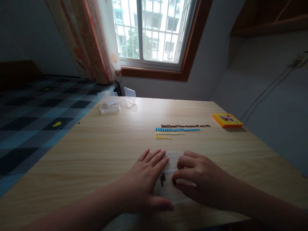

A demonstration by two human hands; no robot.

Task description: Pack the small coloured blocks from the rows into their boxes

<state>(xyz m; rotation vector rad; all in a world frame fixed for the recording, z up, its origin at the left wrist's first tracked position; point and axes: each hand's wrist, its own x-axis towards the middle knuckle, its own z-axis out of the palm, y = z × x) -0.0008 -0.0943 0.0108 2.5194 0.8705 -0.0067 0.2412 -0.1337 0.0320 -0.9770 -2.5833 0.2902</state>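
A clear plastic box point(167, 193) lies with its lid folded back on the table between my hands. Small dark brown pieces point(163, 179), like toy building bricks, are at its left side. My left hand point(145, 178) rests along the left of the box, fingers spread and thumb stretched across the near side. Over the box's right side, my right hand point(202, 176) pinches a small dark brown brick point(174, 183) between thumb and index finger. Farther off, rows of brown bricks point(179, 126), blue bricks point(168, 130), pale bricks point(168, 133) and yellow bricks point(160, 137) run left to right.
Open clear plastic boxes point(109, 107) stand at the far left of the wooden table point(108, 141). An orange-yellow box point(227, 120) lies at the right edge. A bed with a checked cover point(36, 112) is to the left, and a window point(156, 32) is behind.
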